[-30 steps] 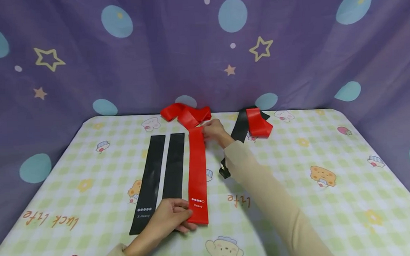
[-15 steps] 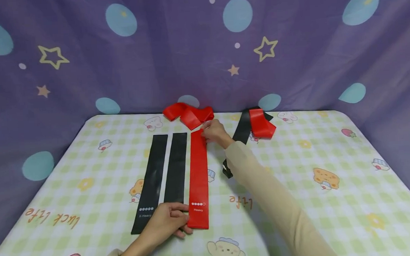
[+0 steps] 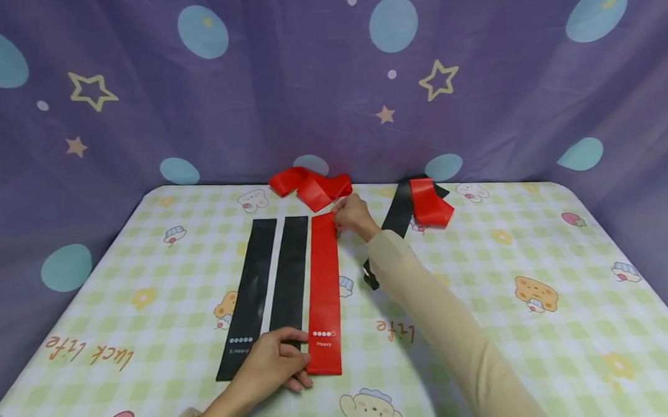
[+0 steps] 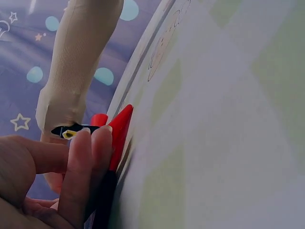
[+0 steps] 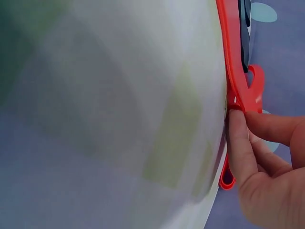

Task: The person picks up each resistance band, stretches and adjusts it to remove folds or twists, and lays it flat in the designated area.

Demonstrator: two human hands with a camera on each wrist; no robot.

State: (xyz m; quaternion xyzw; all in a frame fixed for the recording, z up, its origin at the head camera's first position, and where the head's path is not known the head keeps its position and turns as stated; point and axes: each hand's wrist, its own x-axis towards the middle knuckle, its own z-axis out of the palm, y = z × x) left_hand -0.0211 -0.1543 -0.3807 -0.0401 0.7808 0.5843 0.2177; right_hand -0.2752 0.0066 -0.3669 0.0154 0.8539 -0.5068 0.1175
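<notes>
A flat red resistance band marked "Heavy" lies lengthwise on the table, beside a black band and a second black band marked "X-Heavy". At the red band's far right corner my right hand pinches the edge; in the right wrist view, thumb and fingers close on it. My left hand lies over the near end of the middle black band, hiding it. Its loosely bent fingertips touch the red band's near left edge. In the left wrist view the fingers partly cover that red edge.
A crumpled red band lies behind the strips at the table's back edge. To the right, a black band with a red folded piece lies partly behind the right sleeve. A purple patterned curtain hangs behind the checkered table.
The red band's far end has parted from the crumpled red one behind it. My left hand has slid slightly down and off the red band's face. My right hand keeps its pinch.
</notes>
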